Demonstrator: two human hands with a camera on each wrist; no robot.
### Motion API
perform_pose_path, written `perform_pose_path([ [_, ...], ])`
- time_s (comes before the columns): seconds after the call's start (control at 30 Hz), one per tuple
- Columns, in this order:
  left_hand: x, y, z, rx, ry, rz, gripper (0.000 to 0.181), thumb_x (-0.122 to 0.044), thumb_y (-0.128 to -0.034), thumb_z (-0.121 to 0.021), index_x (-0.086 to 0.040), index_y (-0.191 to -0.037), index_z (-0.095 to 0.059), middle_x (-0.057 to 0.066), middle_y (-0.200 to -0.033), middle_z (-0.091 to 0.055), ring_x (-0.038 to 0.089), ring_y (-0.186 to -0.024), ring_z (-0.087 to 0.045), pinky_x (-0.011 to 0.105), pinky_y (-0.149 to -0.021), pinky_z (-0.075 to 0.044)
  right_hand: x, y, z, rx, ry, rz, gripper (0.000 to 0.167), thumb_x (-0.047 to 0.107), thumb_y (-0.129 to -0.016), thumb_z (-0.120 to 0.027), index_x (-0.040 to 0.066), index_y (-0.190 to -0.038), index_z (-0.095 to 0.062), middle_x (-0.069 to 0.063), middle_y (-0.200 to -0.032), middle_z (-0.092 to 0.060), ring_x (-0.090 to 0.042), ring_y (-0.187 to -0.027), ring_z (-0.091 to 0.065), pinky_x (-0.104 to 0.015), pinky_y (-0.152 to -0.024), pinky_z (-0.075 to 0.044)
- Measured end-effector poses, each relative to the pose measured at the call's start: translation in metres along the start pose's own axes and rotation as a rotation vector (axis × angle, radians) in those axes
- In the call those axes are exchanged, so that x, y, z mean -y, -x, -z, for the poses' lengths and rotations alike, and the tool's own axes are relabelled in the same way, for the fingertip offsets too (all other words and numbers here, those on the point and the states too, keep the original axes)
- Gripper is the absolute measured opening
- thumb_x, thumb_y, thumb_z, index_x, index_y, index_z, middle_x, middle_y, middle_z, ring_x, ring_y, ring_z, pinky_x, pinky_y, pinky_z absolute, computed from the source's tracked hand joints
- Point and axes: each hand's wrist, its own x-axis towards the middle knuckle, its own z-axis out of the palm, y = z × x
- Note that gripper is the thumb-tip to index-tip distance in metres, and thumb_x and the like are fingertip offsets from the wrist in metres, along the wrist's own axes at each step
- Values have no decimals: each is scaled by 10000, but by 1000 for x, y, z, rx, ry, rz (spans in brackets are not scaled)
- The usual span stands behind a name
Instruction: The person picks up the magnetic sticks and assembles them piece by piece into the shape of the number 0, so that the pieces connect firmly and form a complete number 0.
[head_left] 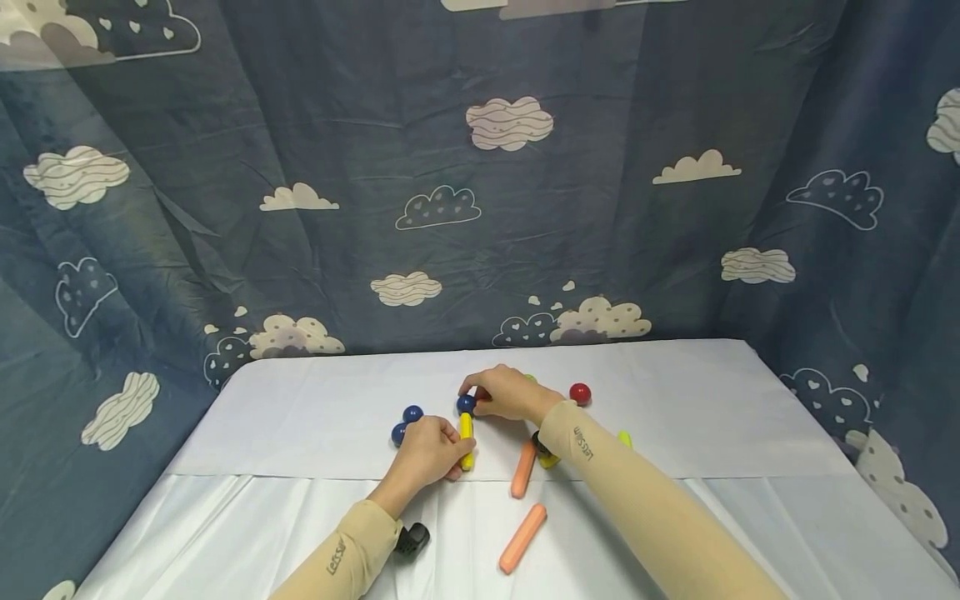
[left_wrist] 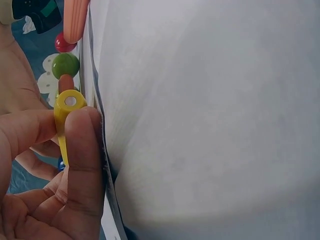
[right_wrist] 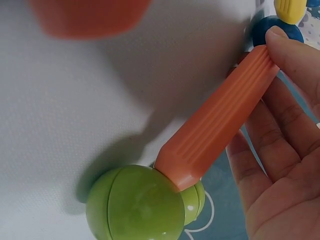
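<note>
Cloud-print curtain (head_left: 442,150) behind the white tabletop (head_left: 322,396), and your left hand (head_left: 427,450) pinches the yellow stick (head_left: 467,426) at six o'clock from the blue ball (head_left: 466,405), which your right hand (head_left: 512,394) grips (likely to steady the joint).

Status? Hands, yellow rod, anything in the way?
Left hand pinches yellow rod. Right hand grips blue ball at rod's far end. Rod against ball; seating unclear. Nothing obviously in the way; front orange rod lies clear.
</note>
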Motion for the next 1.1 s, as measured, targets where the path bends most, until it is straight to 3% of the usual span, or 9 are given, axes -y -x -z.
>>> perform_pose_path([
  [0.6,-1,-2,0,-8,-13,9,236,-218,-966,-803,-62,-846,-674,8,-601,-679,48,-447,-627,158,-451,-444,1,1,0,-4,10,15,334,122,-995,-777,166,-1323,-737,-37,-1070,-784,-126,-897,-653,-363,-954,-585],
  [0.8,-2,-2,1,-6,-22,8,233,-219,-962,-807,-61,-860,-670,12,-601,-682,57,-450,-634,161,-455,-444,0,3,0,-6,25,44,375,135,-1002,-771,200,-1367,-716,-26,-1033,-776,-121,-861,-637,-354,-908,-579],
  [1.1,-3,-1,3,8,-38,12,229,-236,-969,-797,-56,-902,-672,3,-580,-683,63,-451,-635,180,-463,-449,2,1,-1,-18,34,49,329,134,-1002,-768,202,-1323,-745,-29,-1023,-778,-129,-859,-633,-371,-926,-577],
])
